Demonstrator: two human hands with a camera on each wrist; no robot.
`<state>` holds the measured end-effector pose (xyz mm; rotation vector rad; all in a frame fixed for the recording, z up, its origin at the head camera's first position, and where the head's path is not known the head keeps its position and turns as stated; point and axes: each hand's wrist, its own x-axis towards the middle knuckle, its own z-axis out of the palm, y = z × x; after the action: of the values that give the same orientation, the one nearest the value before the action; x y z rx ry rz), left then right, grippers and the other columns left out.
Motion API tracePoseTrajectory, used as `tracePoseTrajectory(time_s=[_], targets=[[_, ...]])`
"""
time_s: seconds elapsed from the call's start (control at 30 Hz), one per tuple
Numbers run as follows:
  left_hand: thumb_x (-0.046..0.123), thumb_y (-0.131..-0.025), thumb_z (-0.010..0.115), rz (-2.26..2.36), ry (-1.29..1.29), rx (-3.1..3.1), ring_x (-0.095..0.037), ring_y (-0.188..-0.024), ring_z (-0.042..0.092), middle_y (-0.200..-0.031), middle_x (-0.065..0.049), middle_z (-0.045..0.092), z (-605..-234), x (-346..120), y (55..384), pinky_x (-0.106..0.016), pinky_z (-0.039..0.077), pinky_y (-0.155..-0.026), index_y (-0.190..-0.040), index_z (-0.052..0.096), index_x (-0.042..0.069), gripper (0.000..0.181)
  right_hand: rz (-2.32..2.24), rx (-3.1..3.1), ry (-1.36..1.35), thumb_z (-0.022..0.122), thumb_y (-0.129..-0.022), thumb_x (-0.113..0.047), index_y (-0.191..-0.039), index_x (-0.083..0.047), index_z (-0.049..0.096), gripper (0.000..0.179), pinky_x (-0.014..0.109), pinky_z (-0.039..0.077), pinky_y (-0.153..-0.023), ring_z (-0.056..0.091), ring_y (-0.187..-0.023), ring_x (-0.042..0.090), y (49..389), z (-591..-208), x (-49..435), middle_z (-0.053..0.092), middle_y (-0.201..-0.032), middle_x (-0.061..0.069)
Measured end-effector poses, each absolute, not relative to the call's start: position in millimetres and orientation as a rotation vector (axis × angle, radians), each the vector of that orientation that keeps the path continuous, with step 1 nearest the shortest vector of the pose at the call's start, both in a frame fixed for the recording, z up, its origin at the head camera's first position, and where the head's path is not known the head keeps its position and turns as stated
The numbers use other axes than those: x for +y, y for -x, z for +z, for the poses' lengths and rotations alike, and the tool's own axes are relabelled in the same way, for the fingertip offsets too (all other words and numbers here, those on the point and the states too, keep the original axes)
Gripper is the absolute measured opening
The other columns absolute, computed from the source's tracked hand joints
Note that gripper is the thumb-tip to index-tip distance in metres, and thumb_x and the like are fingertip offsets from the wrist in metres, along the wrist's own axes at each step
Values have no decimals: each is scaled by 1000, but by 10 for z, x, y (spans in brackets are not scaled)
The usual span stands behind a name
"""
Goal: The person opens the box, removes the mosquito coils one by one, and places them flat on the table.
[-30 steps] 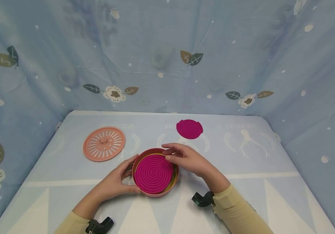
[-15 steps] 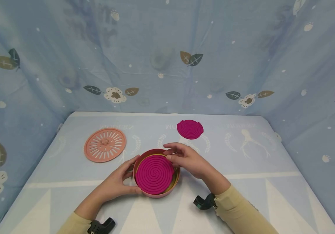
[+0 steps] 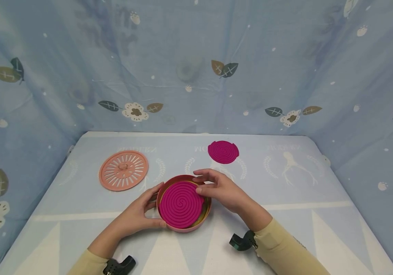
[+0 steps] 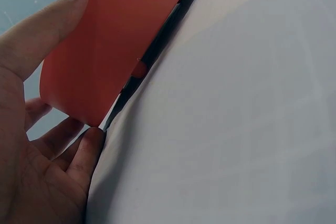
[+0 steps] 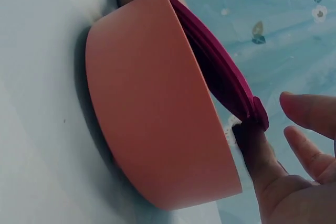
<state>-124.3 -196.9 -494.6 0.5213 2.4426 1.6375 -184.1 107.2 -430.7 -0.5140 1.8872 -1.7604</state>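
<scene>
Pale bench (image 3: 169,254): round box (image 5: 147,103) clamped by left hand (image 3: 136,214), best held steady; over it, tilted spiral disc (image 3: 181,205), raised edge best supported by right hand (image 3: 223,190), fingers apart.

Patterned curtain (image 3: 169,46) behind pale table (image 3: 296,219)

pale yellow sleeves (image 3: 285,248) — slightly creased, black wrist cameras (image 3: 242,241) — curved
</scene>
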Motion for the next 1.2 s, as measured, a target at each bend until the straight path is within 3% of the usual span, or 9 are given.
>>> tracePoseTrajectory(time_s=[0.6,0.93,1.2], targets=[[40,-62,94,1621,-499,2440,-12,-132,46,-149,6,42,-4920,-1971,1239,-28,44,-108,-157,28,22,117,-1761,1787,476,72,-90,-6,-148,-4,42,65,35,57,-93,64,-110,28,1781,-4411,1154,57,-134,16],[39,-62,94,1622,-501,2439,-13,-133,46,-150,6,41,-4932,-1971,1241,-28,44,-108,-157,28,21,118,-1717,1750,479,72,-90,-5,-150,-3,40,68,38,58,-90,69,-99,27,1740,-4394,1193,68,-115,18],[40,-62,94,1620,-496,2438,-13,-132,46,-150,6,41,-4941,-1970,1246,-28,43,-108,-157,28,22,117,-1715,1724,464,71,-91,-6,-150,-5,39,67,39,60,-85,70,-95,25,1739,-4399,1200,70,-109,20]])
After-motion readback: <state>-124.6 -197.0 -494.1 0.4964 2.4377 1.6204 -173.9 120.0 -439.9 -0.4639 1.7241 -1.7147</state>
